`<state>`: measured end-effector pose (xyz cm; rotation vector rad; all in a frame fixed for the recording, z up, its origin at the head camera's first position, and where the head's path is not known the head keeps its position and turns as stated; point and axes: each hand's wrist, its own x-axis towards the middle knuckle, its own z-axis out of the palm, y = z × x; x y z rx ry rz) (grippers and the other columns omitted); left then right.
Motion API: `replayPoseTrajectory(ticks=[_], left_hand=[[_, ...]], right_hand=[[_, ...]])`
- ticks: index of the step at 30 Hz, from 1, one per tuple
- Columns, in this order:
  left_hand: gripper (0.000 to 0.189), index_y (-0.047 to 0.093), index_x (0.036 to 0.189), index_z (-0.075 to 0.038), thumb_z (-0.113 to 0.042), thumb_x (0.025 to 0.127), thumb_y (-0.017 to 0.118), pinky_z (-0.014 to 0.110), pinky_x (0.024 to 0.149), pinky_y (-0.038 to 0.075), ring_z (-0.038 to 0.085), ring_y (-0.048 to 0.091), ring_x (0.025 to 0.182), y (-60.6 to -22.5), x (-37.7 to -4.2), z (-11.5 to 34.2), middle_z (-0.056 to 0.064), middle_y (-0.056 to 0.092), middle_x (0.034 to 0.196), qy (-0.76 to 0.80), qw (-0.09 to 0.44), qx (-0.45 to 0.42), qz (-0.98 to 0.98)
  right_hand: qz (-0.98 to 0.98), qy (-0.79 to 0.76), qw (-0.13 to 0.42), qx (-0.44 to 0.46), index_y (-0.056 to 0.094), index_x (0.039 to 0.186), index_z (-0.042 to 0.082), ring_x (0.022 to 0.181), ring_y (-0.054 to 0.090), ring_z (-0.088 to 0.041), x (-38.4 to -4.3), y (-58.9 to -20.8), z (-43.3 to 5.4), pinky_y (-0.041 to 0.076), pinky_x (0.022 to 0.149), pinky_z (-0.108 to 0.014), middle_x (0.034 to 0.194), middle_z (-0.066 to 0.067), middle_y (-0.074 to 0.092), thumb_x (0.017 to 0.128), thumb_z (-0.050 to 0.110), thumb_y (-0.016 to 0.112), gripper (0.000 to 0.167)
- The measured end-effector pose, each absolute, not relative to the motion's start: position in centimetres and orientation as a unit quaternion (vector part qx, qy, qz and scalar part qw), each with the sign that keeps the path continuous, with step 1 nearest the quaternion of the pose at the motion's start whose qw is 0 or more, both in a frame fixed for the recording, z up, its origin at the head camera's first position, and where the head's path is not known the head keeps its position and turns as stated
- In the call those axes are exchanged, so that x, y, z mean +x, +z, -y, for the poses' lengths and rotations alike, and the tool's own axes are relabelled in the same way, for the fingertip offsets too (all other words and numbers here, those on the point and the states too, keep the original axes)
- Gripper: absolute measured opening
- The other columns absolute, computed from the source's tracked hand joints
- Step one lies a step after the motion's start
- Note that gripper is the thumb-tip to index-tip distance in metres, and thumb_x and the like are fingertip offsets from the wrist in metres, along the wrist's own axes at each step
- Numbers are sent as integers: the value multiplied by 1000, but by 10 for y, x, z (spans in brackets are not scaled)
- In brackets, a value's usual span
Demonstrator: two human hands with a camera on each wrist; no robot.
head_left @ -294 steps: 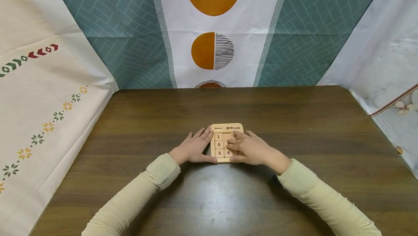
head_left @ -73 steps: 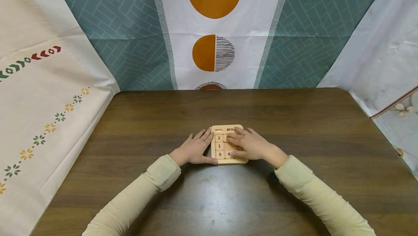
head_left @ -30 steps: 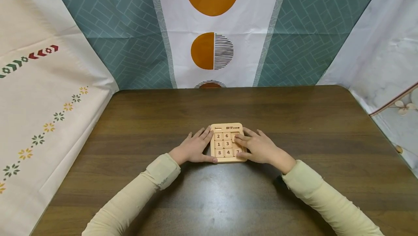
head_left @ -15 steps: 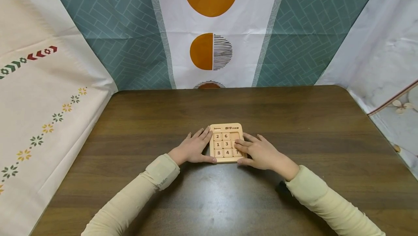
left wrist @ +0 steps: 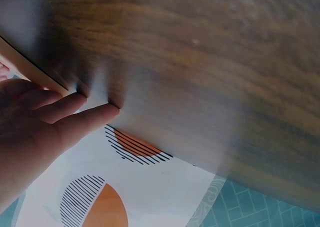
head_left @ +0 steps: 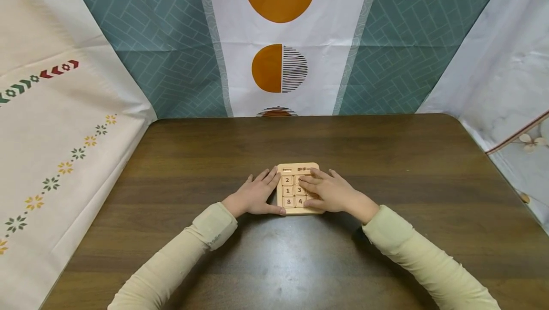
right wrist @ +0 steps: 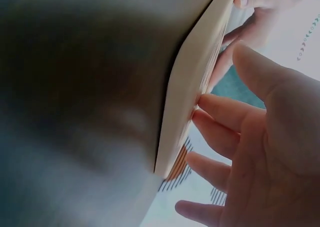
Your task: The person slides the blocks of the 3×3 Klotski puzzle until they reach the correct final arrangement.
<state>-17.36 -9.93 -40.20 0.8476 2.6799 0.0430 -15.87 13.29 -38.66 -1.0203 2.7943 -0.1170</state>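
Note:
A wooden number sliding puzzle (head_left: 293,211) lies flat on the table, its tiles in a shallow frame. Its left column reads 2, 1, 8 from the top, with 6, 3 and 4 beside it; the right column is hidden under my right hand (head_left: 332,193). That hand reaches over the puzzle from the right, its fingertips on the tiles; in the right wrist view two fingertips (right wrist: 207,101) touch the face just inside the rim. My left hand (head_left: 256,195) rests along the left edge, fingers spread straight and thumb at the lower left corner.
The dark wooden table (head_left: 206,148) spreads around the puzzle. Behind it hangs a teal and white patterned cloth (head_left: 171,71). An embroidered cream cloth (head_left: 64,129) borders the left side, and a pale floral one (head_left: 510,76) the right.
My right hand has slid left over the right column since half a second ago, hiding the upper right gap. Earlier, the left column changed from 1, 6, 8. My left hand stays put.

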Motion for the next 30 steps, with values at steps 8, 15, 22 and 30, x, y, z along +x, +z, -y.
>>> replayPoseTrajectory(ticks=[8,15,22,30], left_hand=[[103,7,148,-10,-73,76,46,57,102,18,27,9,138,-401,-173,99,8,-2,152,15,160,298,-941],[103,6,148,-10,-74,76,45,57,102,18,27,8,138,-402,-173,99,8,-3,152,12,160,299,-941],[104,7,148,-9,-73,75,46,57,102,19,28,10,137,-402,-173,98,8,-1,152,16,159,300,-941],[104,7,147,-9,-73,75,47,57,102,19,27,9,137,-402,-173,99,8,-2,152,16,162,298,-941]], right_hand=[[-939,-45,81,-331,46,136,15,133,24,-32,-159,-386,-149,20,97,-62,140,-5,41,89,47,51,57],[-939,-46,72,-334,47,135,14,133,25,-32,-157,-382,-154,21,96,-63,139,-5,42,89,46,52,56],[-918,-49,56,-389,49,134,13,132,28,-32,-148,-381,-145,23,96,-62,138,-5,44,89,45,53,55],[-912,-41,56,-405,51,132,10,130,30,-34,-150,-383,-137,25,95,-62,135,-6,47,88,45,54,56]])
